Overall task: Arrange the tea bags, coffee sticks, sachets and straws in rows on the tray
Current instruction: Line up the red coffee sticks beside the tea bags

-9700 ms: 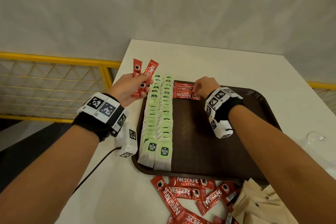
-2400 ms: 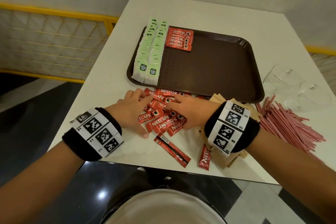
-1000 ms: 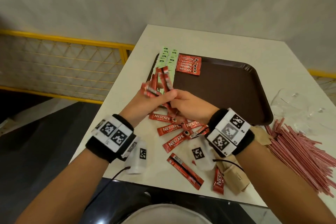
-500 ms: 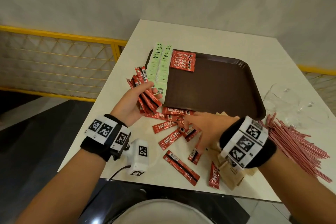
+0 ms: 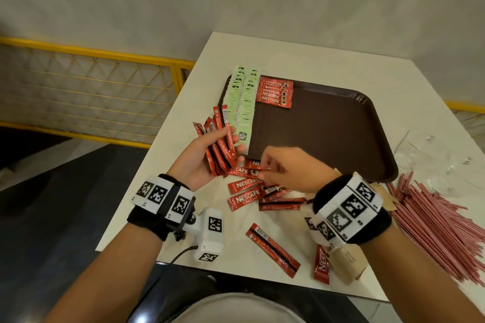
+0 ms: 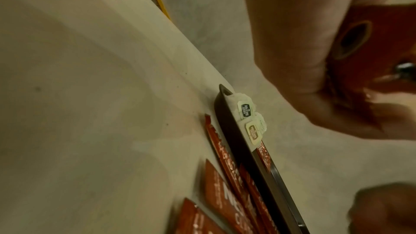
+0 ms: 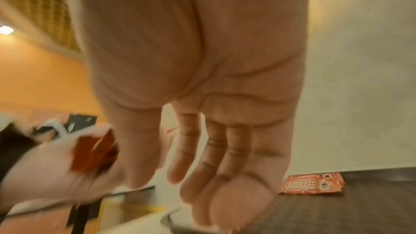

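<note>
On the brown tray [image 5: 328, 139], seen from the head view, two rows of green tea bags [image 5: 242, 102] run down the left edge and a short block of coffee sticks [image 5: 275, 94] lies beside their far end; the rest of the tray is bare, so I judge the job well under half done. More loose sticks [image 5: 245, 193] lie on the bench [image 5: 315, 60] before the tray's near rim, the red straws [image 5: 433, 220] are heaped at the right, and brown paper sachets [image 5: 349, 262] sit under the right wrist. A bundle of sticks [image 5: 219, 147] is gripped in the left hand [image 5: 202, 160]; the right hand [image 5: 286, 168] hovers over the loose ones, blurred. Half a second earlier the right hand reached lower among the scattered sticks; now it has come up toward the bundle. From the left wrist view the tray's rim [image 6: 227, 131] and tea bag tags [image 6: 246, 110] show, fingers curled round red packets. From the right wrist view the right hand's fingers [image 7: 216, 149] hang loosely, holding nothing visible.
</note>
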